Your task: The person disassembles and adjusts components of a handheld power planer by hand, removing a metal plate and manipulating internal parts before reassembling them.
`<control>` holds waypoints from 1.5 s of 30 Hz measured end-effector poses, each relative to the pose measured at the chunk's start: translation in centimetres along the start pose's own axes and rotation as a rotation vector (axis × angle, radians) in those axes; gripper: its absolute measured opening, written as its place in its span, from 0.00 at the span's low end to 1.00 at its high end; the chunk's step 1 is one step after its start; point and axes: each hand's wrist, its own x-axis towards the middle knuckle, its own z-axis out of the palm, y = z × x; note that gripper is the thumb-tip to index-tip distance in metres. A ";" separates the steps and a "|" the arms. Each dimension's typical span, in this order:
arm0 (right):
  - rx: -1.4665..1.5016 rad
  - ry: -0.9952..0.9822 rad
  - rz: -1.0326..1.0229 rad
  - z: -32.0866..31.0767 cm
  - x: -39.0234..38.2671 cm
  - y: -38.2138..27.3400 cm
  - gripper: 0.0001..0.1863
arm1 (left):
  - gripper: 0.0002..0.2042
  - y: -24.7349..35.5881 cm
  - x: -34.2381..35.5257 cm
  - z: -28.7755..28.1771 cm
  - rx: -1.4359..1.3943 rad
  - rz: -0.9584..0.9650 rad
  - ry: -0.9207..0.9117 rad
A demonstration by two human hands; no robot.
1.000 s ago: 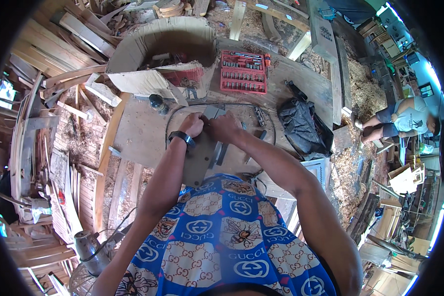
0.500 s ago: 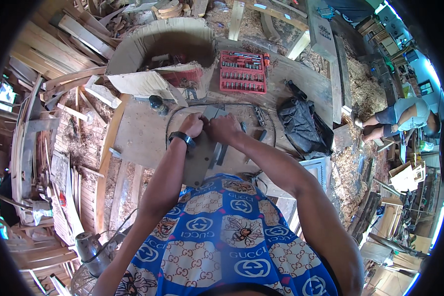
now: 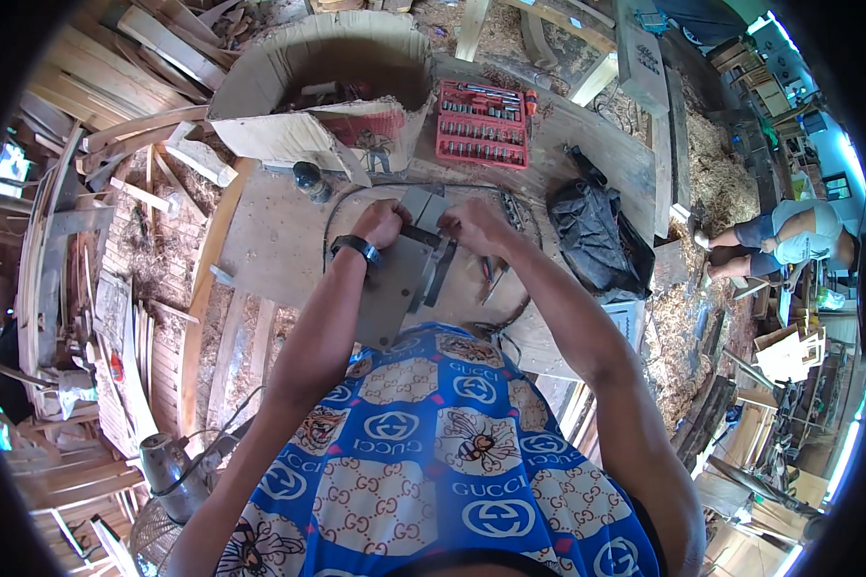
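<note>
A flat grey metal plate (image 3: 393, 298) with round holes lies in front of my body on the wooden worktop. Over its far part, my left hand (image 3: 382, 223) is closed on one end of a short dark flat strip (image 3: 419, 236). My right hand (image 3: 476, 227) is to the right, its fingers pinched near the strip's other end; what they hold is too small to make out. A longer dark bar (image 3: 440, 277) slants along the plate's right edge, below my right hand. Small hand tools (image 3: 494, 274) lie on the worktop to the right.
A torn cardboard box (image 3: 289, 139) and a red socket set (image 3: 483, 125) stand at the back. A dark bottle (image 3: 310, 181) is left of my hands, a black bag (image 3: 601, 240) right. A cable (image 3: 342, 199) loops round the plate. Another person (image 3: 799, 231) sits far right.
My hands were close together over the plate; now they are apart, the right one moved rightward. The dark strip between them has come into view. The view has shifted slightly.
</note>
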 end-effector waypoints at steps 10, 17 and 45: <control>-0.273 -0.089 -0.046 1.1 0.8 -1.7 0.09 | 0.13 -1.0 0.5 -0.1 0.066 0.097 -0.014; -0.368 -0.147 -0.062 1.3 0.8 -2.3 0.13 | 0.13 0.2 -0.2 -0.3 0.031 0.054 -0.012; -0.520 -0.074 -0.108 2.1 0.8 -3.9 0.19 | 0.11 0.3 -0.1 0.1 -0.002 0.053 0.022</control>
